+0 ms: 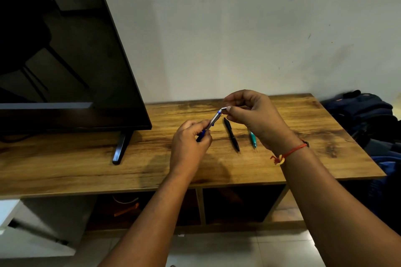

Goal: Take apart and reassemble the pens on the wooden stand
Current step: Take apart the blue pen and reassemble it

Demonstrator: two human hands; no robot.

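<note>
Pen held in both hands above the stand, top end at the right fingertips.

Head view: the left hand (191, 143) grips the blue lower end of the silver-and-blue pen (213, 120), fingers curled round it, so the barrel slants up and away to the right. The right hand (253, 115) pinches a small silver piece (225, 108) at the barrel's upper tip. Through the blur it is hard to tell whether that piece is joined or free. Any pull or push should run along that slant. A black pen (231, 134) and a teal pen (253, 139) lie apart on the wooden stand (86, 158), under the right hand.
</note>
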